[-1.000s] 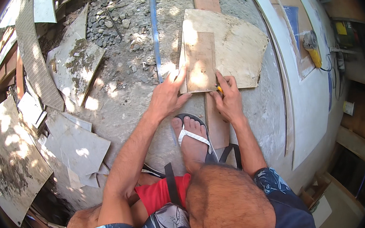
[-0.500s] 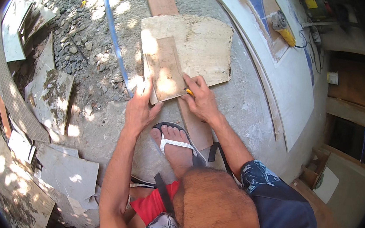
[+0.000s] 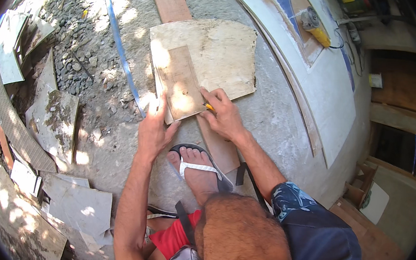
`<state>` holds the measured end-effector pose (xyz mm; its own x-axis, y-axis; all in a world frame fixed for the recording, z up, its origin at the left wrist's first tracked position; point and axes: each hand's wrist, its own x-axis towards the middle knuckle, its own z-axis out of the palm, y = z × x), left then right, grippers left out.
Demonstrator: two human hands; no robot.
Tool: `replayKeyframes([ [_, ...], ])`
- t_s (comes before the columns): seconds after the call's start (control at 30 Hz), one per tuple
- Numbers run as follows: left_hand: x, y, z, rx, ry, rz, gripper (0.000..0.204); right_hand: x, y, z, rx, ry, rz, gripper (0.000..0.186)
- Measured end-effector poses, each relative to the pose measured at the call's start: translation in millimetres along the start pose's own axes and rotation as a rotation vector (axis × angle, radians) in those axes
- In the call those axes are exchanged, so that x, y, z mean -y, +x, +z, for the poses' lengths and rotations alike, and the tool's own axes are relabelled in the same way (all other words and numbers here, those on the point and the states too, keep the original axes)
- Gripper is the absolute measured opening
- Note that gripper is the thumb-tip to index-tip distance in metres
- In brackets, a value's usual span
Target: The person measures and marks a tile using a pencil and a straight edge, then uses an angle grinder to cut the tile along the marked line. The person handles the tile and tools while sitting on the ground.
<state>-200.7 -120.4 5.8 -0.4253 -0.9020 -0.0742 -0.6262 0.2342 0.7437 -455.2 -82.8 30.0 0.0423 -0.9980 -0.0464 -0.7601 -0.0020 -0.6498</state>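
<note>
A small brown rectangular wooden board [image 3: 179,77] lies on a larger pale plywood piece [image 3: 223,53] with a curved right edge. My left hand [image 3: 154,130] grips the small board's lower left corner, fingers along its left side and thumb by the near edge. At the lower right corner, my right hand [image 3: 225,114] is closed around a short yellow and black pencil-like thing [image 3: 209,107], mostly hidden by the fingers. Those fingers also touch the board's right edge. Beneath the plywood runs a long reddish-brown plank [image 3: 172,3], its near end showing beside my sandalled foot [image 3: 199,173].
Broken board scraps [image 3: 77,198] pile up on the left, near loose gravel [image 3: 81,57]. A blue strip [image 3: 122,48] lies on the concrete. To the right, a yellow angle grinder [image 3: 316,27] rests on a long white panel [image 3: 333,103], with open wooden cabinets beyond.
The view has shifted slightly, so most things sit a little farther left in it. Both hands keep about the same hold at the small board's near corners.
</note>
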Motion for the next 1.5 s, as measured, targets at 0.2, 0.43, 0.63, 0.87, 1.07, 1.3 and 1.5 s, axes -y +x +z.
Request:
replayKeyframes([
  [0.2, -3, 0, 0, -0.041, -0.011, 0.054, 0.100, 2, 1, -3, 0.012, 0.017, 0.024, 0.068],
  [0.43, 1, -1, 1, -0.040, -0.004, 0.035, 0.099, 2, 2, 1, 0.002, 0.049, 0.004, 0.068],
  [0.63, -7, 1, 0, 0.006, -0.072, -0.032, 0.098, 6, 2, -6, 0.013, 0.070, 0.048, 0.068],
  [0.87, -3, -1, 0, -0.006, -0.076, -0.022, 0.099, 8, 5, -6, 0.025, 0.050, 0.024, 0.067],
  [1.07, -8, 2, -7, 0.052, -0.044, -0.053, 0.101, 2, 4, -4, 0.008, 0.049, 0.011, 0.067],
  [1.3, -5, 0, -3, 0.053, -0.037, -0.058, 0.101, -1, 3, -6, 0.032, 0.035, -0.009, 0.067],
  [1.5, -1, -2, -1, 0.017, -0.039, -0.016, 0.102, 2, 2, -6, 0.022, 0.037, -0.029, 0.066],
])
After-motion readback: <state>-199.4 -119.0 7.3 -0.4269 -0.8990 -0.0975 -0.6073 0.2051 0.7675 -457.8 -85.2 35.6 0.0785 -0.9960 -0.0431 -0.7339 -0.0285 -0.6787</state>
